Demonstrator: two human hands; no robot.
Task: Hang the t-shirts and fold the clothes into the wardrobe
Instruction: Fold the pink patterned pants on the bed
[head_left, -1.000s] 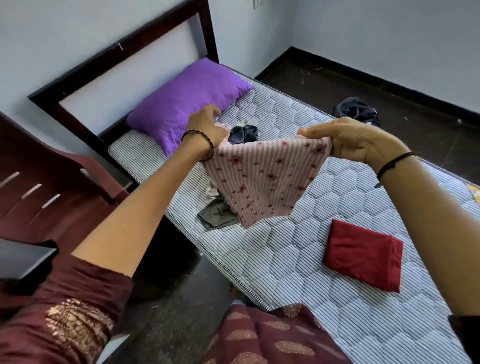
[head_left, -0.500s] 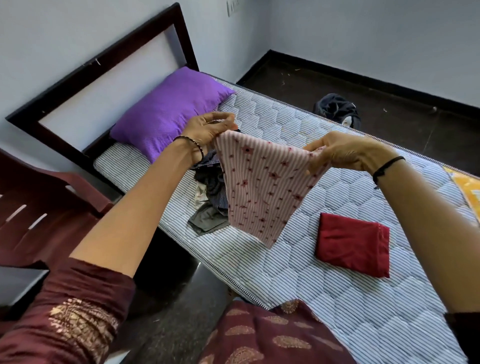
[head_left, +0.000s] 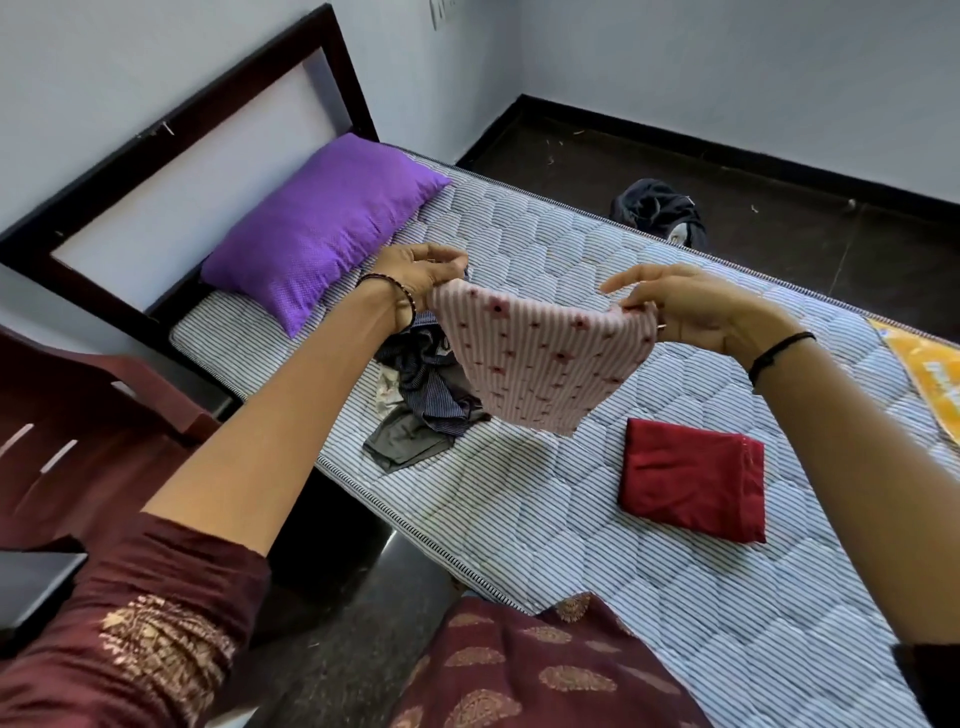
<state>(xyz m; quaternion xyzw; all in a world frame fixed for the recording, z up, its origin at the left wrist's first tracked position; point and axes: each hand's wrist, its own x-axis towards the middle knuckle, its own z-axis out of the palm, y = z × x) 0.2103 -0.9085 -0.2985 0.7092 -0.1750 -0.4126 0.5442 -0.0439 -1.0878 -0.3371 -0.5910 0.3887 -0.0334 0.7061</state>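
A pink striped cloth (head_left: 540, 364) with small red flowers hangs in the air above the mattress (head_left: 597, 519). My left hand (head_left: 421, 275) pinches its left top corner and my right hand (head_left: 691, 306) pinches its right top corner. The cloth is stretched between them and droops to a point. Below it lies a loose heap of dark and grey clothes (head_left: 421, 400). A folded red garment (head_left: 693, 486) lies flat on the mattress to the right.
A purple pillow (head_left: 322, 228) rests against the dark headboard (head_left: 171, 156). A maroon plastic chair (head_left: 67, 431) stands at the left. A dark bundle of clothes (head_left: 657, 210) lies on the floor beyond the bed. An orange item (head_left: 930, 369) shows at the right edge.
Both hands have lowered a little and moved apart, pulling the pink cloth wider and flatter. The view has shifted so more of the bed's right side shows.
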